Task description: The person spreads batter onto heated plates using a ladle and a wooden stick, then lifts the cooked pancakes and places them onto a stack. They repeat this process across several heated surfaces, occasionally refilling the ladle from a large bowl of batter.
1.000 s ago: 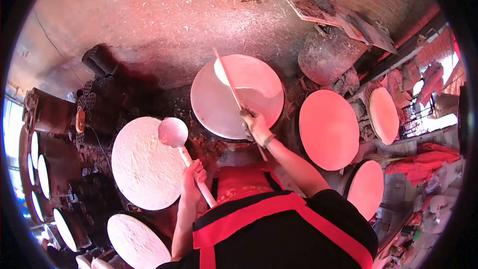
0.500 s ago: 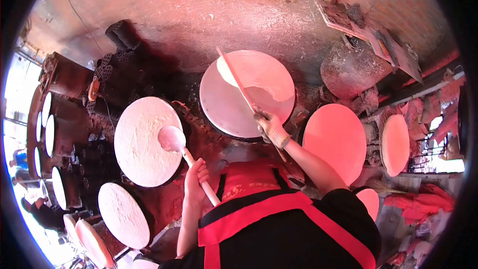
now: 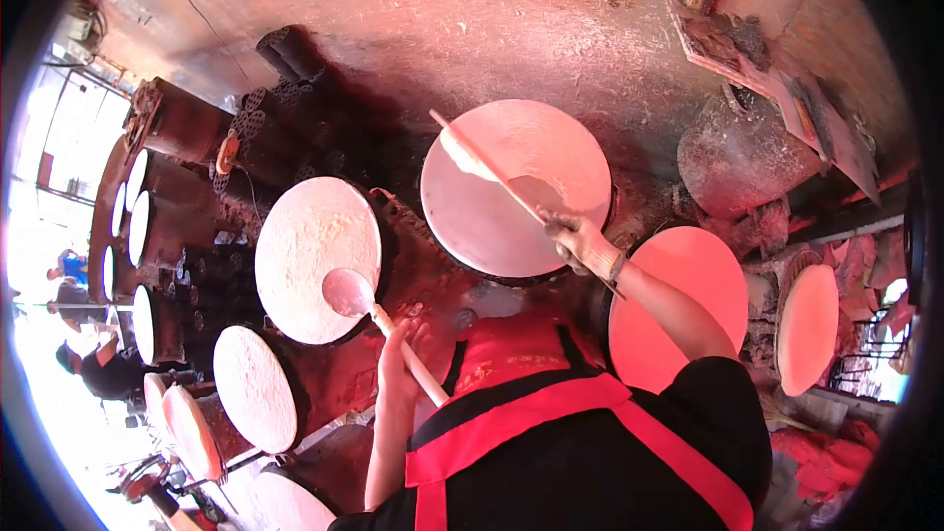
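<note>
My right hand (image 3: 584, 244) is closed round a long thin wooden stick (image 3: 492, 169), which lies across the round griddle (image 3: 472, 236) at the top centre. White batter (image 3: 560, 143) covers the upper part of that griddle, and its lower left is bare grey. My left hand (image 3: 397, 359) grips the handle of a ladle (image 3: 348, 292). The ladle's round bowl is over the lower edge of the griddle with white, rough-surfaced batter (image 3: 313, 246) at the left.
To the right stands a smooth reddish-lit round griddle (image 3: 678, 290), with an upright disc (image 3: 808, 329) beyond. Another white disc (image 3: 256, 388) is at the lower left. Dark cylinders (image 3: 290, 51) stand behind. A person in dark clothes (image 3: 110, 374) is at the far left.
My right hand and the stick have shifted right and down across the griddle. The ladle sits lower against the left griddle. The whole view has turned slightly.
</note>
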`<state>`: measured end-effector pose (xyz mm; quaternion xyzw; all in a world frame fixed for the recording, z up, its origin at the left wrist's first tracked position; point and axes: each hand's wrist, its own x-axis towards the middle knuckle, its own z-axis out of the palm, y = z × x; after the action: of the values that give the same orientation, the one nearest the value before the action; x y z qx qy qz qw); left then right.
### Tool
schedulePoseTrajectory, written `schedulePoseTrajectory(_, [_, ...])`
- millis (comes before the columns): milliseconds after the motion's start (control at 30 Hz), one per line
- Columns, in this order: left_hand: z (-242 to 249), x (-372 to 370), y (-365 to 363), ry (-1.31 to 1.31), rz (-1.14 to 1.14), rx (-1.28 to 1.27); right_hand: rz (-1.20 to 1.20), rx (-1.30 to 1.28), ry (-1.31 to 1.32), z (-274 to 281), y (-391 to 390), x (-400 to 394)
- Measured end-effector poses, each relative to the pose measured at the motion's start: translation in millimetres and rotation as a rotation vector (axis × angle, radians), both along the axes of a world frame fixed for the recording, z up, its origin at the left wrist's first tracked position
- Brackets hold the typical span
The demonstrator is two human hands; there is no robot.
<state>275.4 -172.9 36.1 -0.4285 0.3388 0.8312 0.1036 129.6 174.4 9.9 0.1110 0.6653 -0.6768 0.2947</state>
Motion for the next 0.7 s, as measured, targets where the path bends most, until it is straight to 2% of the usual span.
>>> schedulePoseTrajectory(133, [5.6, -0.8, 9.1, 0.057, 0.067, -0.001, 0.15, -0.087, -0.038, 16.2, 45.4, 10.7])
schedulePoseTrajectory(267, [34.3, -4.0, 26.6, 0.074, 0.092, -0.026, -0.159, 0.057, -0.019, 23.5, 60.8, -33.2])
schedulePoseTrajectory(400, [32.2, 7.2, 33.9, 0.045, 0.118, 0.0, 0.191, 0.045, -0.025, -4.8, 51.6, -46.4])
schedulePoseTrajectory(433, [29.9, 13.9, 36.2, 0.036, 0.14, 0.016, 0.211, 0.014, -0.094, 22.3, 49.0, -34.4])
schedulePoseTrajectory(567, [29.9, 39.7, 43.6, -0.041, 0.182, -0.014, 0.392, -0.132, -0.094, 8.6, 92.1, -32.0])
schedulePoseTrajectory(600, [26.9, 46.6, 42.9, -0.039, 0.194, -0.003, 0.359, -0.108, -0.058, 27.1, 93.9, -40.0])
schedulePoseTrajectory(667, [15.5, 58.2, 36.9, -0.038, 0.209, 0.021, 0.291, 0.071, -0.028, 1.9, 89.0, -68.2])
schedulePoseTrajectory(700, [12.0, 62.7, 34.7, -0.032, 0.184, 0.02, 0.265, 0.066, -0.045, -5.3, 83.1, -68.1])
